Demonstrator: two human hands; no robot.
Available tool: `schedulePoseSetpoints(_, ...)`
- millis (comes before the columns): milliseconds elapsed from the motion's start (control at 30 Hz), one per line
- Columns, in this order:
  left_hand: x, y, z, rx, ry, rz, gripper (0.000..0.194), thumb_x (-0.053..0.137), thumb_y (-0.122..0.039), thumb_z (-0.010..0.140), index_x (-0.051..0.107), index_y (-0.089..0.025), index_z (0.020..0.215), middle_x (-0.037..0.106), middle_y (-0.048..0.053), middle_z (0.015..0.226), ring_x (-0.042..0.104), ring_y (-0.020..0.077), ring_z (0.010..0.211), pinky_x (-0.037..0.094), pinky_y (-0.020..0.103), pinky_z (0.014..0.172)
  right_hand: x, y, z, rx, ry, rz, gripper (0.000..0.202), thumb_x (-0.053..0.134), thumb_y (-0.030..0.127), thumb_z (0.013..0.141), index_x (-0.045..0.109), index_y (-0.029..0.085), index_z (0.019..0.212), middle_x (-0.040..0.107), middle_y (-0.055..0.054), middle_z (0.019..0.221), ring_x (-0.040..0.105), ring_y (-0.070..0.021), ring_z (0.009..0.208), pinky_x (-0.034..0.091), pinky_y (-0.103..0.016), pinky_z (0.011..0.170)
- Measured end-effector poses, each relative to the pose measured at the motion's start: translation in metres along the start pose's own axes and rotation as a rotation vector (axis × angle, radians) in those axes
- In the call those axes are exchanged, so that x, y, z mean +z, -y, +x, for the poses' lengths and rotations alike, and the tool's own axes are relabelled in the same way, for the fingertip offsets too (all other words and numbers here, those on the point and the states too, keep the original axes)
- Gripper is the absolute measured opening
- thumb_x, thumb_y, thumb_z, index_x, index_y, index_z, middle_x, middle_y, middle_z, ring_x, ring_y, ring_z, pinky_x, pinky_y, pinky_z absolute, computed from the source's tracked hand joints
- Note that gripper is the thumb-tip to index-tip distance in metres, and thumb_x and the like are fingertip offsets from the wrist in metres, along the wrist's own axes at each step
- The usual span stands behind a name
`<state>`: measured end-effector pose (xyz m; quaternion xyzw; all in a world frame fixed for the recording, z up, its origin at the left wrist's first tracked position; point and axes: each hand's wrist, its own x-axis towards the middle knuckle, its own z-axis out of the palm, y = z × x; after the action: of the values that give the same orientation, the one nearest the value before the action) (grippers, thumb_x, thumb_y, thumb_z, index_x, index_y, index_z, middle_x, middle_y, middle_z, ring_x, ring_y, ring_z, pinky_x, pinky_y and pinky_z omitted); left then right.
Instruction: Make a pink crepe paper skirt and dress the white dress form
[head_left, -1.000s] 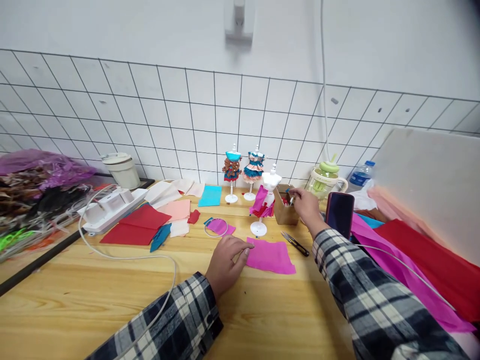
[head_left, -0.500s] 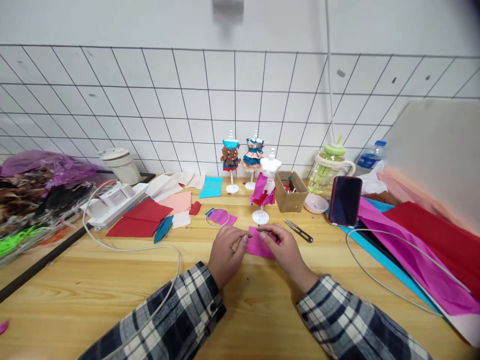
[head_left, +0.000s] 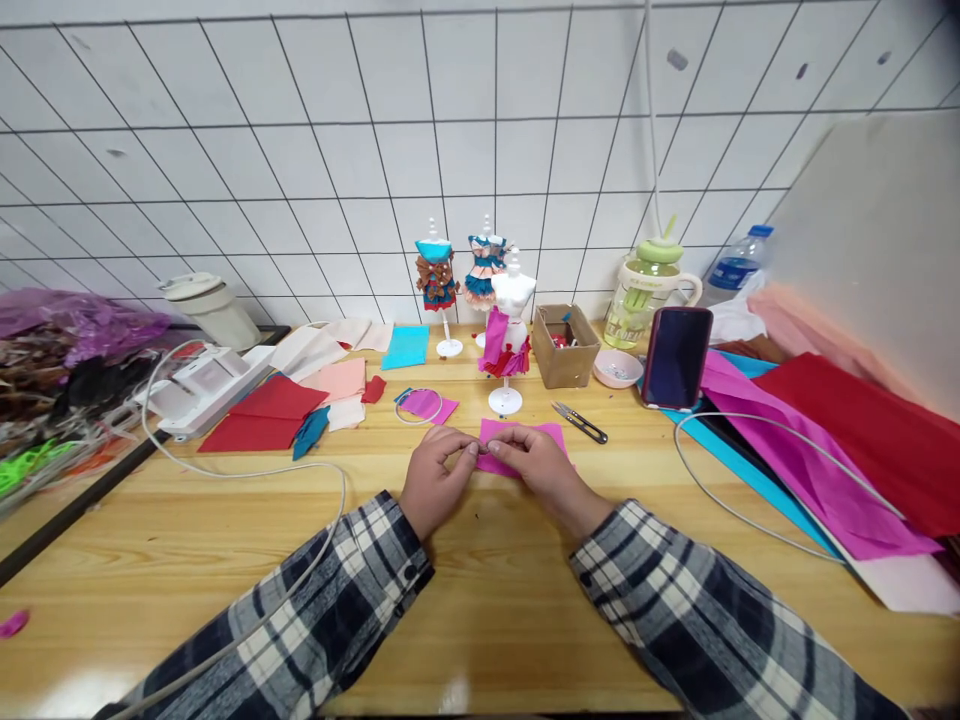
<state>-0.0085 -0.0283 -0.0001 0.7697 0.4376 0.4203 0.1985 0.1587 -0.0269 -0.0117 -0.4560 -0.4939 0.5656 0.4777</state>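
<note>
My left hand (head_left: 438,482) is closed in a pinch, thumb against fingertips. Facing it, my right hand (head_left: 551,474) pinches too, and the two sets of fingertips almost meet. Whatever lies between the fingers is too small to make out. Beneath both hands lies a magenta piece of crepe paper or cloth (head_left: 492,465), partly covered by the right hand. Just behind it stands a small white dress form (head_left: 513,290), with magenta and red pieces about its waist. Thread snips (head_left: 581,424) rest to the right. A ring (head_left: 418,420) lies over a purple piece at the left.
Two dressed forms, one in a brown ruffled outfit (head_left: 437,280), stand behind. A cardboard box (head_left: 566,366), a pink dish (head_left: 617,368) and an upright phone (head_left: 676,358) are at right. Red sheets (head_left: 262,415) and a power strip (head_left: 217,395) lie left. A cable (head_left: 341,500) crosses my left sleeve.
My view has tilted downward, so everything sits higher in the picture. My fingertips have come closer together over the magenta piece.
</note>
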Motion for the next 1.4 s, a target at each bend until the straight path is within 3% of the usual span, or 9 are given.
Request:
schedulePoseSetpoints(267,-0.009,0.006,0.004,-0.177,0.117,-0.271,0.028,0.055,-0.034,0.087,0.075,-0.017,0.077,0.069,0.006,0.078,0.064,0.0190,0.079,0.049,0.031,0.076,-0.006,0.009,-0.005,0.011,0.086,-0.001,0.025,0.070,0.041,0.070,0.064,0.017,0.074,0.057,0.003,0.069,0.046,-0.0110,0.063,0.036,-0.025,0.062)
schedulePoseSetpoints(400,-0.014,0.020,0.012,-0.163,0.148,-0.108,0.027,0.059,-0.039,0.086,0.076,-0.019,0.088,0.072,0.006,0.087,0.064,0.0208,0.086,0.048,0.033,0.083,-0.013,0.008,-0.004,0.063,0.011,0.043,0.032,0.072,0.044,0.067,0.069,0.016,0.080,0.058,0.002,0.066,0.045,-0.0109,0.060,0.035,-0.025,0.058)
schedulePoseSetpoints(500,-0.012,0.029,0.015,-0.067,0.233,0.123,0.027,0.064,-0.041,0.083,0.074,-0.023,0.100,0.071,0.006,0.096,0.061,0.0227,0.094,0.044,0.037,0.089,-0.018,0.007,-0.004,0.054,-0.044,0.037,0.038,0.069,0.046,0.071,0.073,0.015,0.092,0.063,0.000,0.071,0.046,-0.0108,0.059,0.035,-0.025,0.055)
schedulePoseSetpoints(667,-0.003,0.029,0.010,-0.008,0.366,0.365,0.022,0.067,-0.042,0.080,0.074,-0.030,0.097,0.069,0.004,0.100,0.058,0.0238,0.099,0.039,0.040,0.089,-0.017,0.002,-0.004,-0.036,-0.026,-0.040,0.046,0.055,0.034,0.084,0.059,0.019,0.127,0.068,-0.008,0.111,0.062,-0.0162,0.088,0.048,-0.028,0.072)
schedulePoseSetpoints(800,0.000,0.024,0.007,-0.035,0.372,0.376,0.016,0.070,-0.039,0.078,0.073,-0.029,0.091,0.069,0.002,0.097,0.057,0.0244,0.098,0.036,0.042,0.088,-0.015,-0.005,-0.004,-0.171,0.013,-0.308,0.053,0.051,0.025,0.087,0.045,0.022,0.140,0.065,-0.010,0.120,0.060,-0.0180,0.112,0.046,-0.035,0.094)
schedulePoseSetpoints(933,0.001,0.021,0.007,-0.077,0.359,0.302,0.022,0.071,-0.037,0.076,0.069,-0.026,0.094,0.069,0.002,0.096,0.057,0.0235,0.097,0.038,0.039,0.087,-0.015,-0.005,-0.008,-0.191,0.042,-0.513,0.064,0.049,0.023,0.089,0.027,0.025,0.150,0.068,-0.008,0.117,0.063,-0.0193,0.107,0.045,-0.040,0.097)
schedulePoseSetpoints(1033,0.002,0.016,0.007,-0.083,0.372,0.303,0.032,0.070,-0.043,0.077,0.067,-0.024,0.102,0.068,0.003,0.095,0.057,0.0236,0.093,0.040,0.038,0.083,-0.013,-0.001,-0.011,-0.197,0.048,-0.517,0.065,0.046,0.025,0.092,0.020,0.025,0.152,0.070,-0.006,0.114,0.065,-0.0196,0.106,0.046,-0.039,0.097)
schedulePoseSetpoints(1200,-0.001,0.010,0.008,-0.009,0.401,0.408,0.014,0.070,-0.038,0.077,0.071,-0.027,0.085,0.066,0.003,0.092,0.055,0.0251,0.094,0.037,0.040,0.083,-0.013,0.000,-0.010,-0.167,0.050,-0.498,0.066,0.045,0.030,0.093,0.017,0.024,0.153,0.070,-0.006,0.114,0.065,-0.0201,0.105,0.047,-0.037,0.094)
schedulePoseSetpoints(1400,-0.002,0.012,0.008,-0.018,0.375,0.372,0.021,0.072,-0.036,0.074,0.069,-0.023,0.089,0.064,0.004,0.090,0.055,0.0239,0.091,0.039,0.038,0.081,-0.013,0.000,-0.011,-0.192,0.094,-0.514,0.064,0.047,0.030,0.092,0.021,0.023,0.151,0.071,-0.006,0.108,0.067,-0.0202,0.095,0.048,-0.037,0.089)
